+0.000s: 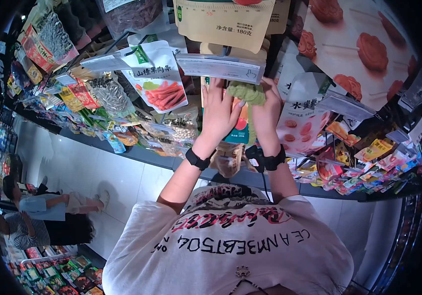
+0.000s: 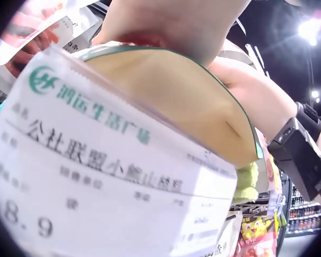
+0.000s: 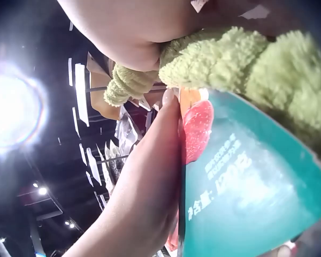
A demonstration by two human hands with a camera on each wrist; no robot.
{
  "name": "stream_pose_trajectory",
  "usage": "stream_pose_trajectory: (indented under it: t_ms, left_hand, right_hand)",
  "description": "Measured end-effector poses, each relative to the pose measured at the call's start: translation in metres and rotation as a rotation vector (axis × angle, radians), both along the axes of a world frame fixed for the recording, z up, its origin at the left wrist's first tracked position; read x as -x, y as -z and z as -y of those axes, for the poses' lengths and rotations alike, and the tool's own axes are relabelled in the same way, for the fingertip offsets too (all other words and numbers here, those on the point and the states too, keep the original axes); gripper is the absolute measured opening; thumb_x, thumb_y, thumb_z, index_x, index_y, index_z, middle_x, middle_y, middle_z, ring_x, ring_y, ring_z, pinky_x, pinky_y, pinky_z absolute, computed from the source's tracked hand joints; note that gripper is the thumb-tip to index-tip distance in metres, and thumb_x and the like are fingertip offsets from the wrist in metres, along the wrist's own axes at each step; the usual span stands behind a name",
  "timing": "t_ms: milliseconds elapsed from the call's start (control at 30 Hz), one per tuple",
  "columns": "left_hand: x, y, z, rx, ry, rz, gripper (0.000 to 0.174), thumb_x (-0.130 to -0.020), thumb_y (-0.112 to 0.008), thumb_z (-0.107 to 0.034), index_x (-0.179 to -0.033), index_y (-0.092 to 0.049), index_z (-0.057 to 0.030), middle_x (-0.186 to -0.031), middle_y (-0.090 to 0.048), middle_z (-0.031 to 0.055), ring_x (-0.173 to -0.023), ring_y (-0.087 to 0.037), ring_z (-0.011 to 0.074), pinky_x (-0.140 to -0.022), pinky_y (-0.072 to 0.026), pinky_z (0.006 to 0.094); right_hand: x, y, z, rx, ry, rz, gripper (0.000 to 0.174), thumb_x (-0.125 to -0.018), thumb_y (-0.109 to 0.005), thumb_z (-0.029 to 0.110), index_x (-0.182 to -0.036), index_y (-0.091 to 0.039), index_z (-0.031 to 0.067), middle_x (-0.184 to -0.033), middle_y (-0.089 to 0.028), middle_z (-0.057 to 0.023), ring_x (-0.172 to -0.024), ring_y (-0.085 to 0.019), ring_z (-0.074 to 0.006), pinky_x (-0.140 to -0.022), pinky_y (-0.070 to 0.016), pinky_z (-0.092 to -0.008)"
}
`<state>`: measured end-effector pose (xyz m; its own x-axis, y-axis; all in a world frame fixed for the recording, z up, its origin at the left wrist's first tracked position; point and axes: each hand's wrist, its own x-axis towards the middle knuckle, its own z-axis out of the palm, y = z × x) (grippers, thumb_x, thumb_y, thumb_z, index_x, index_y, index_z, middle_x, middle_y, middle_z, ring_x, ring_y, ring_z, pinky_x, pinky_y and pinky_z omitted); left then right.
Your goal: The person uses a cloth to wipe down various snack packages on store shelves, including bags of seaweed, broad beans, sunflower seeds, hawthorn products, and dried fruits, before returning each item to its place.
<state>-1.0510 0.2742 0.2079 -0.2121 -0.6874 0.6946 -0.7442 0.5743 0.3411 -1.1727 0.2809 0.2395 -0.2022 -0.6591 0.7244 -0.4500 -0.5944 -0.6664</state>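
While the right hand [image 1: 270,112] grips the green plush cloth [image 1: 248,94], I note the teal-based snack pouch [image 1: 237,136] between both sets of fingers, long axis roughly parallel to them, cloth draped along its right edge. Left hand [image 1: 218,114] touches the pouch; fingertips hidden, cannot tell whether it grips.

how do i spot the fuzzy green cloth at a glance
Start at the white printed T-shirt and follow the right arm up to the right hand among hanging snack pouches. Bunched there is the fuzzy green cloth, its end dangling alongside the teal-bottomed pouch. Its plush texture sets it apart from those smooth printed pouches.
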Motion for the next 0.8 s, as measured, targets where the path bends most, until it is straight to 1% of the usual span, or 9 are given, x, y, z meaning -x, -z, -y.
stream_pose_trajectory:
  t_ms: [133, 233, 333, 433, 500, 633, 700, 733, 800]
  left_hand:
    - [-0.01, -0.01, -0.015, 0.097, -0.077, -0.066, 0.056, -0.07, -0.056, -0.021, -0.121, -0.035, -0.0073, -0.13, -0.022, 0.0214, -0.121, -0.019, 0.039, -0.095, -0.0131, 0.0554]
    - [-0.018, -0.004, -0.017, 0.328, -0.085, -0.141, 0.056, -0.074, -0.052, -0.023, -0.124, -0.03, -0.0096, -0.131, -0.021, 0.0212, -0.12, -0.021, 0.0392, -0.095, -0.013, 0.0561]
    - [-0.022, -0.013, -0.022, 0.422, -0.037, -0.182, 0.054, -0.076, -0.049, -0.026, -0.123, -0.032, -0.0073, -0.13, -0.024, 0.0206, -0.119, -0.022, 0.0389, -0.095, -0.0135, 0.0564]
    - [-0.024, -0.021, -0.024, 0.445, -0.024, -0.159, 0.052, -0.077, -0.047, -0.027, -0.121, -0.034, -0.004, -0.127, -0.028, 0.0203, -0.119, -0.023, 0.0391, -0.095, -0.0133, 0.0568]
    - [-0.02, -0.035, -0.024, 0.446, -0.036, -0.137, 0.049, -0.077, -0.045, -0.028, -0.118, -0.038, -0.0013, -0.124, -0.031, 0.0199, -0.118, -0.024, 0.0385, -0.095, -0.0127, 0.0566]
    - [-0.016, -0.055, -0.017, 0.299, 0.002, -0.035, 0.048, -0.075, -0.048, -0.024, -0.116, -0.04, 0.0002, -0.124, -0.033, 0.0192, -0.118, -0.026, 0.0365, -0.095, -0.0138, 0.0542]
    - [-0.012, -0.062, -0.011, 0.282, -0.016, 0.026, 0.045, -0.075, -0.052, -0.016, -0.115, -0.041, 0.0018, -0.121, -0.038, 0.0196, -0.113, -0.034, 0.0354, -0.093, -0.0256, 0.0442]
    - [-0.013, -0.058, -0.007, 0.232, 0.027, -0.035, 0.049, -0.07, -0.053, -0.016, -0.115, -0.042, 0.0002, -0.124, -0.034, 0.0206, -0.117, -0.029, 0.0366, -0.096, -0.0184, 0.0491]
    - [-0.014, -0.061, -0.007, 0.241, 0.02, -0.022, 0.049, -0.069, -0.053, -0.016, -0.115, -0.042, -0.0001, -0.124, -0.034, 0.0206, -0.117, -0.029, 0.0365, -0.096, -0.0183, 0.0493]
  right_hand:
    - [-0.001, -0.006, -0.021, 0.018, -0.046, -0.076, 0.032, -0.06, -0.058, -0.003, -0.092, -0.056, -0.0001, -0.086, -0.053, -0.0127, -0.08, -0.055, -0.0265, -0.069, -0.0424, -0.0293]
    - [-0.001, -0.006, -0.039, 0.07, -0.065, -0.044, 0.035, -0.058, -0.061, -0.002, -0.093, -0.057, 0.0002, -0.083, -0.052, -0.0111, -0.074, -0.054, -0.0253, -0.065, -0.043, -0.029]
    - [0.0, -0.013, -0.047, 0.194, -0.089, -0.141, 0.035, -0.057, -0.064, 0.0, -0.091, -0.059, 0.0011, -0.08, -0.053, -0.01, -0.068, -0.054, -0.0229, -0.061, -0.0433, -0.0276]
    - [-0.003, -0.021, -0.053, 0.288, -0.116, -0.221, 0.033, -0.057, -0.064, 0.0, -0.09, -0.06, 0.0017, -0.078, -0.053, -0.0111, -0.066, -0.054, -0.0219, -0.059, -0.043, -0.027]
    - [-0.005, -0.025, -0.052, 0.249, -0.01, -0.078, 0.032, -0.057, -0.063, -0.001, -0.089, -0.06, 0.0009, -0.078, -0.053, -0.0116, -0.066, -0.054, -0.0231, -0.059, -0.0431, -0.0274]
    - [-0.003, -0.024, -0.041, 0.217, -0.021, -0.017, 0.034, -0.057, -0.062, -0.003, -0.091, -0.058, 0.0002, -0.08, -0.054, -0.0102, -0.07, -0.054, -0.0228, -0.063, -0.0426, -0.027]
    - [-0.004, -0.023, -0.04, 0.21, -0.025, -0.027, 0.035, -0.057, -0.061, -0.004, -0.092, -0.057, 0.0, -0.08, -0.054, -0.01, -0.072, -0.054, -0.0223, -0.065, -0.0424, -0.0267]
    - [-0.006, -0.024, -0.04, 0.207, -0.031, -0.018, 0.034, -0.058, -0.061, -0.004, -0.092, -0.057, 0.0, -0.08, -0.054, -0.0102, -0.072, -0.054, -0.0225, -0.065, -0.0425, -0.0266]
    - [-0.008, -0.023, -0.039, 0.206, -0.038, -0.007, 0.034, -0.058, -0.061, -0.004, -0.092, -0.057, -0.0001, -0.08, -0.054, -0.0104, -0.072, -0.055, -0.0228, -0.065, -0.0426, -0.0266]
